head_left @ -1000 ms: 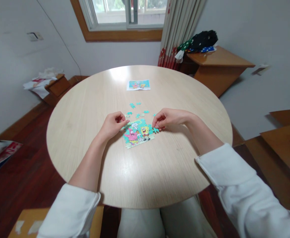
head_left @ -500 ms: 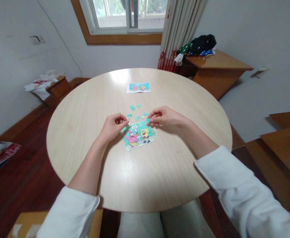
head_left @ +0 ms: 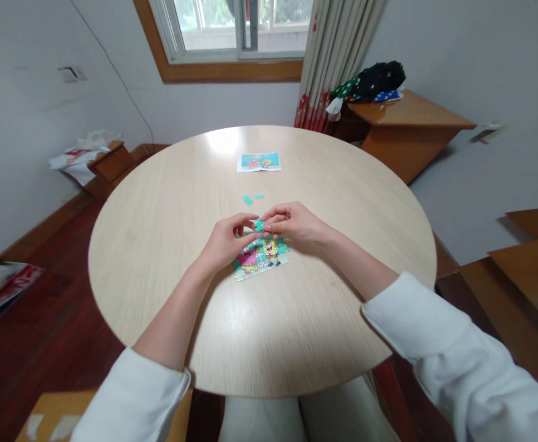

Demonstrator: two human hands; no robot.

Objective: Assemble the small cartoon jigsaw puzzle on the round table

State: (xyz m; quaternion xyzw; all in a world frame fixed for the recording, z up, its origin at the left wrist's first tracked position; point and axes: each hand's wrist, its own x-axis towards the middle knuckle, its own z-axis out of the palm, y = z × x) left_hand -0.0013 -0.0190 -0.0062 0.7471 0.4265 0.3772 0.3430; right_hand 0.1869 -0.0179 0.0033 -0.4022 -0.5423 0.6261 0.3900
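Note:
A teal puzzle piece (head_left: 259, 224) is held up between my two hands, above the top edge of the partly joined jigsaw puzzle (head_left: 264, 261). My right hand (head_left: 294, 222) pinches the piece from the right. From the left, the thumb and index finger of my left hand (head_left: 232, 238) close on its other edge. The puzzle shows a pink and a yellow cartoon figure on teal; my hands hide its upper part. Just beyond my fingers lie several loose puzzle pieces (head_left: 248, 200).
A printed reference picture (head_left: 258, 162) lies farther back on the round wooden table (head_left: 333, 319). Behind the table are a window (head_left: 241, 27) and a curtain (head_left: 337, 55). Cloths (head_left: 374, 81) lie on a small wooden cabinet (head_left: 416, 110) at the back right.
My left hand has moved right and my right hand slightly left, so they now meet at the teal piece. They cover the puzzle's top edge and the nearer loose pieces.

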